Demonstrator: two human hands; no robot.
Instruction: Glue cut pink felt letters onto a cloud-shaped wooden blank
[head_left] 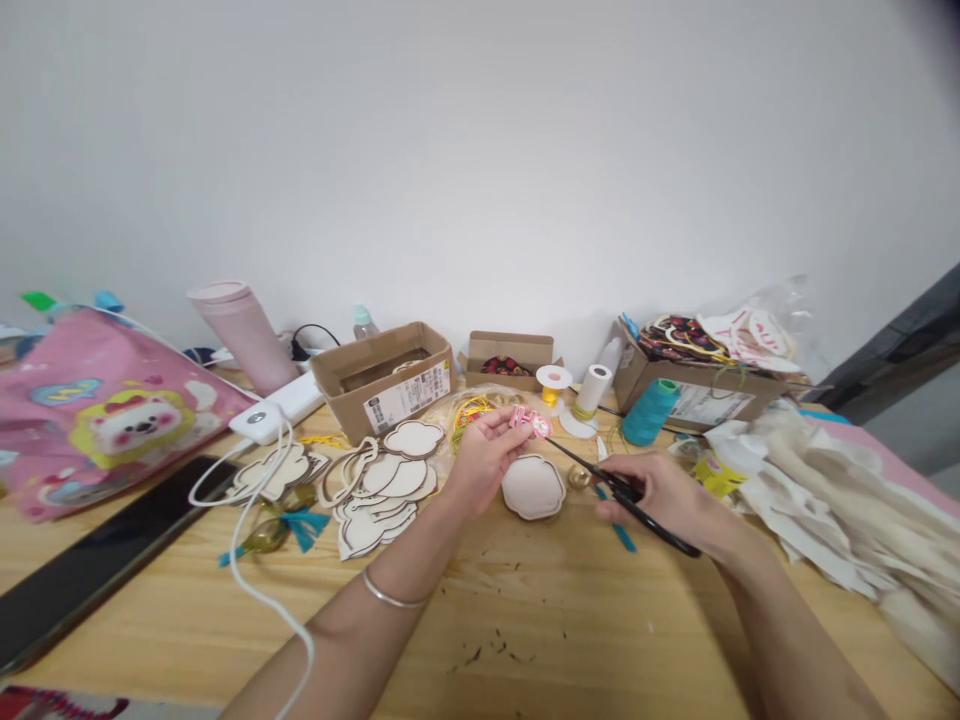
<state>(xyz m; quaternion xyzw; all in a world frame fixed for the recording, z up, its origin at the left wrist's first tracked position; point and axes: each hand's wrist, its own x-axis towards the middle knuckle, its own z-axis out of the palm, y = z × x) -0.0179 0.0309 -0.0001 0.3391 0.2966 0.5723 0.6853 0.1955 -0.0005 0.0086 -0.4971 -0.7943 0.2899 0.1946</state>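
Observation:
My left hand pinches a small pink and white patch above the middle of the table. In my right hand is a black-handled tool, which looks like scissors; its thin tip reaches the patch's right edge. A cream scalloped piece lies on the wood just below the patch. Beside it, near the tool, sits a small gold bell. A teal ribbon strip lies partly behind my right hand.
Cream cut-out shapes are piled left of my left hand. Behind stand an open cardboard box, a teal thread cone and a filled box. A white cable crosses the left side; crumpled cloth lies right.

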